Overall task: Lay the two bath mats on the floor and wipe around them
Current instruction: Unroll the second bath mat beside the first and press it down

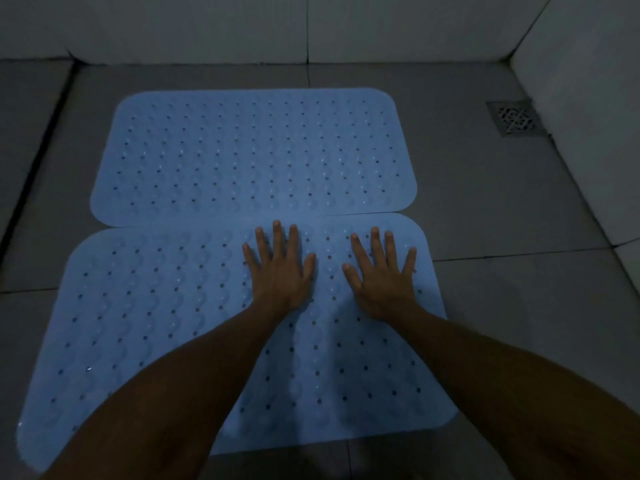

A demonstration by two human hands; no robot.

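1. Two pale blue bath mats lie flat on the grey tiled floor (502, 209): the far mat (252, 154) and the near mat (166, 323), its far edge slightly overlapping the other.
2. Both palms press the near mat, fingers spread straight, grasping nothing: left hand (278, 271), right hand (382, 277).
3. Off to the right, a metal drain grate (515, 117) sits beside the white wall (581, 98).

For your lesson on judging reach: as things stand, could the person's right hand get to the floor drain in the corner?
Probably yes. The right hand lies flat on the near mat, holding nothing, and only bare floor tiles lie between it and the drain. Whether the arm stretches that far without leaning forward cannot be told.
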